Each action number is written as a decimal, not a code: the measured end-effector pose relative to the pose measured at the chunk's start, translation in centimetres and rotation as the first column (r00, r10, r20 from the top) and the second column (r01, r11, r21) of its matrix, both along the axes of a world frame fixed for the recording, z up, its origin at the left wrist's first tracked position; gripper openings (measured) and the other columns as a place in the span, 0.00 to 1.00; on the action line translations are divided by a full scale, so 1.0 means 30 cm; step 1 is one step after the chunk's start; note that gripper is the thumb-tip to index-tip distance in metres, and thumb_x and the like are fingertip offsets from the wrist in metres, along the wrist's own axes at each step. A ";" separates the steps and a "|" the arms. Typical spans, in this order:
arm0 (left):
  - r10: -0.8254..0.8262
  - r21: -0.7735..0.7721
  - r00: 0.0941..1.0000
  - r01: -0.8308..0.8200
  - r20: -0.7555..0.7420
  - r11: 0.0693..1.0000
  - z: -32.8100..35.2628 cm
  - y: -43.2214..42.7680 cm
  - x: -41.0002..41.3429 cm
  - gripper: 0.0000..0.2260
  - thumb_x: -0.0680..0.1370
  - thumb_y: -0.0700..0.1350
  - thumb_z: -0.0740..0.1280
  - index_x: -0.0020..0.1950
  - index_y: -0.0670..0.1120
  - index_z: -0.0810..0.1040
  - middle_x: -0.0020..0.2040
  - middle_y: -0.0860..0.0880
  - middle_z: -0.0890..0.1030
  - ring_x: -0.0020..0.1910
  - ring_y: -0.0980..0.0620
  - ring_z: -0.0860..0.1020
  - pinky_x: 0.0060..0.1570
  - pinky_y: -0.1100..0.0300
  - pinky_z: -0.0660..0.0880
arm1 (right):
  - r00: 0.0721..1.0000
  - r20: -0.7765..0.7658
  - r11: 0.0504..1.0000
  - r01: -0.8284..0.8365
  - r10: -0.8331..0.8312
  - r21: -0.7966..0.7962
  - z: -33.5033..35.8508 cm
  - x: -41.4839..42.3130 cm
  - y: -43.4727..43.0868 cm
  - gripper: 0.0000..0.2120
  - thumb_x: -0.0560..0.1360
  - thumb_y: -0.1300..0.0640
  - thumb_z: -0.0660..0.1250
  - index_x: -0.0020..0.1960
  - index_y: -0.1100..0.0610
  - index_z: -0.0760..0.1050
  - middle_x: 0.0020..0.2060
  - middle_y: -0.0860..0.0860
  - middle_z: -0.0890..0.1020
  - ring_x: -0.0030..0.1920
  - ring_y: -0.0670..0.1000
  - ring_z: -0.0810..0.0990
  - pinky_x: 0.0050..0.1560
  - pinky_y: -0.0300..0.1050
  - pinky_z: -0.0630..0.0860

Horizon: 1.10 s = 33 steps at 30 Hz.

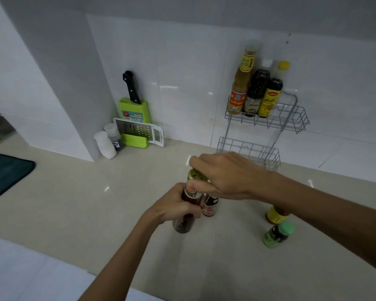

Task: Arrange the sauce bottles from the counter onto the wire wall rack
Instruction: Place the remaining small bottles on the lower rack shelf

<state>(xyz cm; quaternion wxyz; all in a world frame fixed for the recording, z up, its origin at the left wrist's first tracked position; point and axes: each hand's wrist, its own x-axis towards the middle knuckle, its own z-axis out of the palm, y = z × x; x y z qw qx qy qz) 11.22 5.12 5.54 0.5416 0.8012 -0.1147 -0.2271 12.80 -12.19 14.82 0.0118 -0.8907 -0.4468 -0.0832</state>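
A two-tier wire wall rack (291,124) hangs on the white tiled wall; its upper basket holds three sauce bottles (256,92), its lower basket (248,148) has nothing in it. On the counter, my left hand (174,207) wraps the body of a dark red sauce bottle (183,225). My right hand (224,177) grips that bottle's gold cap (196,175) from above. A second red-labelled bottle (210,206) stands just behind. A yellow-labelled bottle (275,216) and a green-capped bottle (277,234) stand to the right, partly under my right forearm.
A green cutting board with a black-handled knife (131,88), a white grater (139,131) and two small white shakers (105,144) stand in the wall corner at the left. A dark mat (4,174) lies at the far left beside a sink edge.
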 end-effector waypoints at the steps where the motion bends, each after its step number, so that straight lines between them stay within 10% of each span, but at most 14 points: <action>1: -0.039 0.003 0.999 0.039 0.004 0.999 0.025 0.005 0.010 0.06 0.63 0.33 0.71 0.38 0.38 0.77 0.43 0.33 0.80 0.43 0.39 0.80 0.51 0.42 0.78 | 0.999 0.048 1.000 -0.021 0.021 0.004 0.010 0.019 0.005 0.19 0.79 0.37 0.51 0.48 0.53 0.66 0.34 0.48 0.72 0.29 0.51 0.69 0.28 0.45 0.66; 10: 0.344 0.001 0.904 -0.356 0.255 0.935 0.103 -0.040 0.068 0.11 0.66 0.54 0.76 0.38 0.50 0.79 0.35 0.49 0.85 0.37 0.50 0.84 0.44 0.50 0.81 | 0.921 0.263 0.956 0.256 -0.286 0.143 0.049 0.132 0.061 0.31 0.76 0.36 0.44 0.33 0.57 0.73 0.24 0.54 0.76 0.25 0.55 0.72 0.28 0.43 0.61; 16: 0.045 -0.068 0.989 -0.035 0.141 0.997 0.208 -0.003 0.132 0.07 0.68 0.34 0.74 0.39 0.37 0.77 0.36 0.41 0.80 0.35 0.45 0.82 0.46 0.48 0.80 | 0.961 0.248 0.986 0.087 -0.120 0.140 0.139 0.164 0.055 0.29 0.77 0.33 0.44 0.38 0.55 0.70 0.27 0.50 0.75 0.26 0.54 0.71 0.29 0.44 0.64; 28: 0.398 -0.126 0.808 -0.383 0.435 0.915 0.207 -0.173 0.218 0.06 0.69 0.42 0.74 0.40 0.41 0.80 0.34 0.46 0.84 0.34 0.48 0.83 0.38 0.53 0.81 | 0.728 0.475 0.867 0.451 -0.494 0.210 0.178 0.200 0.076 0.17 0.75 0.49 0.53 0.33 0.55 0.70 0.21 0.52 0.72 0.21 0.55 0.63 0.27 0.39 0.51; 33: 0.133 -0.097 0.948 -0.109 0.288 0.989 0.235 -0.143 0.275 0.08 0.68 0.37 0.74 0.43 0.37 0.80 0.37 0.40 0.84 0.39 0.41 0.83 0.45 0.47 0.81 | 0.893 0.190 0.907 0.372 -0.408 0.200 0.197 0.218 0.003 0.23 0.79 0.34 0.49 0.43 0.52 0.67 0.27 0.49 0.70 0.28 0.53 0.69 0.33 0.45 0.65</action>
